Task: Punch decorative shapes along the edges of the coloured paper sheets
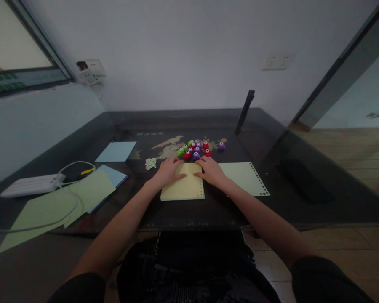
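A small stack of pale yellow paper (182,188) lies in front of me on the dark table, with a bluish sheet showing along its near edge. Punched holes run down its right side. My left hand (169,171) rests at the stack's upper left, thumb and fingers apart, touching the paper. At the upper right, my right hand (211,169) touches it too, its thumb spread away from the fingers. Just beyond my fingertips sits a cluster of red, green and purple pieces with eye-like dots (196,150). A pale green punched sheet (243,179) lies partly behind my right wrist.
Small paper bits (150,163) lie left of my left hand. Farther left are blue sheets (116,151), green sheets (50,206) and a white power strip (31,185) with a cable crossing the paper. A black upright object (245,111) stands at the back right, a dark flat object (305,181) nearer.
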Demonstrator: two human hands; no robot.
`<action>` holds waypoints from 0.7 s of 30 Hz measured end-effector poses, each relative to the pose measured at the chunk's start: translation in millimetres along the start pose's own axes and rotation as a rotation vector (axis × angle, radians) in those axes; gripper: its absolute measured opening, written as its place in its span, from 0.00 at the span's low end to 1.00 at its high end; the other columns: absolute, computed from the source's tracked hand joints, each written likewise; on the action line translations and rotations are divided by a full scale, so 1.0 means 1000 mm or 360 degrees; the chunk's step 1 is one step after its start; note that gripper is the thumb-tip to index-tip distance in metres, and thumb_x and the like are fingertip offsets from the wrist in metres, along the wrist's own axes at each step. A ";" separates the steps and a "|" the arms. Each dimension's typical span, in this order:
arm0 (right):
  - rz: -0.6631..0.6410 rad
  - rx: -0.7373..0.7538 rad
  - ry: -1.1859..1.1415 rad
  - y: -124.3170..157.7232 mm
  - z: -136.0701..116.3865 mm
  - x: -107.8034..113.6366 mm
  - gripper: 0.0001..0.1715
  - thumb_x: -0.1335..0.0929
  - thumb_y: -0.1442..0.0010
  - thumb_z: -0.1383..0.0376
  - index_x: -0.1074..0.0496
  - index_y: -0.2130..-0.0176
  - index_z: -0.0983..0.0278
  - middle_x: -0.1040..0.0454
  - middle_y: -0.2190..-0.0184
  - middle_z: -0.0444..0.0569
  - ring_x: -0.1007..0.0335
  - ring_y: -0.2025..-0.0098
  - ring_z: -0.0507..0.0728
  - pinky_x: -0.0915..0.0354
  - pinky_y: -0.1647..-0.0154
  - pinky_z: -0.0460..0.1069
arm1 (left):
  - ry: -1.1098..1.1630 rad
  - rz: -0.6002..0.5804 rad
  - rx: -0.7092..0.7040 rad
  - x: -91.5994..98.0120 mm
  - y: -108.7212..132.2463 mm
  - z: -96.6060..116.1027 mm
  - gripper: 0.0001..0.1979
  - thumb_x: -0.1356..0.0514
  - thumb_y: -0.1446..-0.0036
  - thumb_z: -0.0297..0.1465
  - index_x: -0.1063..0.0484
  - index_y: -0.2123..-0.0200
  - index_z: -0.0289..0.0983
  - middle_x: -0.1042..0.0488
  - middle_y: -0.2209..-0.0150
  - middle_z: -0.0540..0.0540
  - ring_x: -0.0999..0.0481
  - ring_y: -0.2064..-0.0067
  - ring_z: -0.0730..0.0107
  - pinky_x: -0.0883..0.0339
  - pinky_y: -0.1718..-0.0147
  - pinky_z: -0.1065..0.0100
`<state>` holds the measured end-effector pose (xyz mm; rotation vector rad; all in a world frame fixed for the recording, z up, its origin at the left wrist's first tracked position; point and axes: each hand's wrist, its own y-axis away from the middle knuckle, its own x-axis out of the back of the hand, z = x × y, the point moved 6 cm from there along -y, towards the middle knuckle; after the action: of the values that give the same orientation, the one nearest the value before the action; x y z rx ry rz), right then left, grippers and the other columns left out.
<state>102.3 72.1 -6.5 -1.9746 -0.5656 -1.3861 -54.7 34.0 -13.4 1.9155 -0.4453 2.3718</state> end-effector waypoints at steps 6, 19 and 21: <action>0.0046 -0.0033 -0.0155 -0.001 -0.001 0.002 0.21 0.27 0.49 0.64 0.32 0.56 0.65 0.32 0.56 0.53 0.37 0.53 0.61 0.38 0.54 0.54 | 0.0017 0.0022 -0.0007 0.004 0.001 0.005 0.24 0.38 0.47 0.41 0.34 0.49 0.38 0.33 0.51 0.40 0.35 0.47 0.52 0.38 0.51 0.54; 0.0117 -0.0080 -0.0353 0.000 0.006 -0.005 0.13 0.27 0.51 0.68 0.31 0.64 0.65 0.32 0.65 0.48 0.36 0.61 0.57 0.40 0.60 0.50 | 0.0117 0.0149 -0.0112 0.019 -0.004 0.009 0.08 0.41 0.47 0.29 0.30 0.62 0.38 0.25 0.61 0.44 0.28 0.56 0.58 0.38 0.54 0.59; 0.0153 -0.0073 -0.0378 0.000 0.006 -0.003 0.13 0.27 0.52 0.68 0.30 0.64 0.65 0.31 0.64 0.49 0.35 0.60 0.57 0.40 0.59 0.50 | 0.0190 0.0161 -0.0120 0.020 -0.005 0.007 0.05 0.43 0.46 0.28 0.29 0.64 0.37 0.24 0.63 0.45 0.27 0.59 0.60 0.37 0.58 0.61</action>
<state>104.9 76.1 -10.8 -2.1903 -0.5410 -1.1232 -51.6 34.0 8.4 1.7490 -0.6264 2.4756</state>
